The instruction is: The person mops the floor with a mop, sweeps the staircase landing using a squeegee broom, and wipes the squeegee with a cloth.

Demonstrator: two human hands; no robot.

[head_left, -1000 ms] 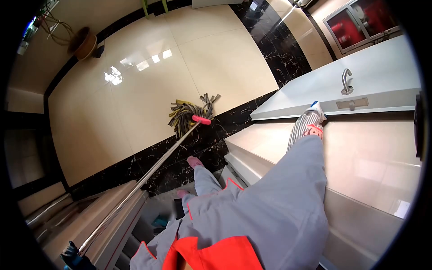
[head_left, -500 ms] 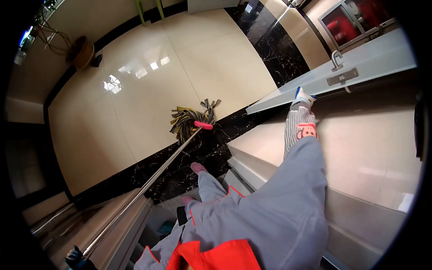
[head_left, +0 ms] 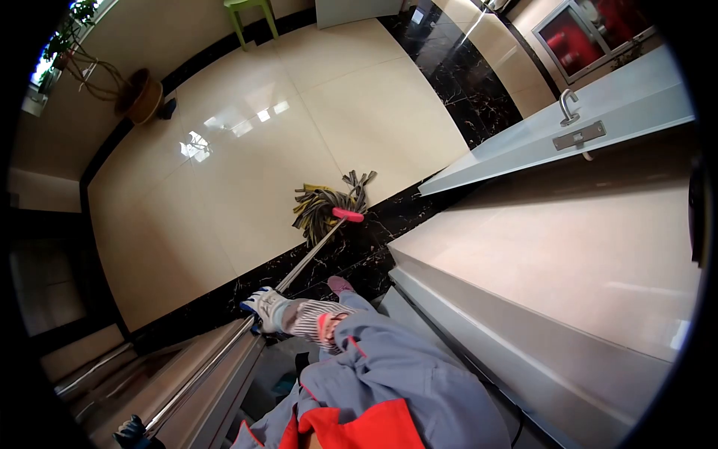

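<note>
A mop (head_left: 329, 206) with grey and yellow strips and a pink head clamp rests on the floor by the doorway. Its long metal handle runs toward the lower left. My right hand (head_left: 267, 307), in a white and blue work glove, is closed around the middle of the handle. Down at the lower left edge, my left hand (head_left: 132, 432), in a dark-looking glove, closes around the handle's upper end; part of it is cut off by the view.
An open door (head_left: 568, 135) with a metal lever stands at right. Black marble strips (head_left: 366, 239) border the shiny tiles. A potted plant (head_left: 142, 97) and a green stool (head_left: 250, 15) are against the far wall. A wooden cabinet or frame edge (head_left: 217, 374) lies beside the handle.
My right hand has come away from near the door, swinging left and down onto the mop handle. My left hand stays at the handle's end. The view has shifted slightly.
</note>
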